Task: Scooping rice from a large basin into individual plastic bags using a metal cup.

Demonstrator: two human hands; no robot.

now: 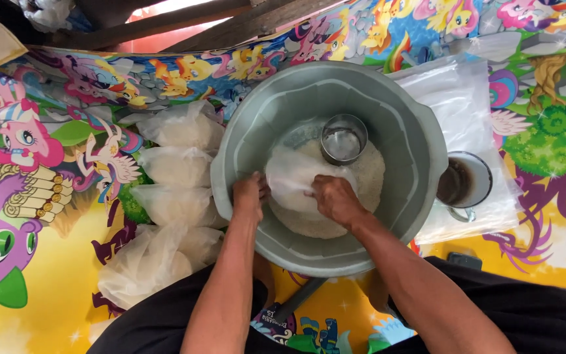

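Seen from above, a person works with both bare hands inside a large grey plastic basin (420,151) that holds a low heap of white rice (371,174). The left hand (250,195) pinches one edge of a clear plastic bag (293,180), its grip clenched on the film near the basin's inner wall. The right hand (335,198) grasps the opposite edge of the same bag, fingers curled over the plastic, so that the bag lies stretched between the two hands just above the rice. A round metal measuring tin (343,139) sits upright in the rice just beyond the bag, close to the middle of the basin.

The basin rests on a brightly coloured cartoon-printed sheet (34,275) that covers the tabletop. To the left of the basin, touching one another, lie several filled clear bags of rice (175,167) in a loose column. To the right, a stack of flat empty plastic bags (460,98) is spread out, with a glass mug of dark drink (463,182) standing on it, just beside the basin's rim.
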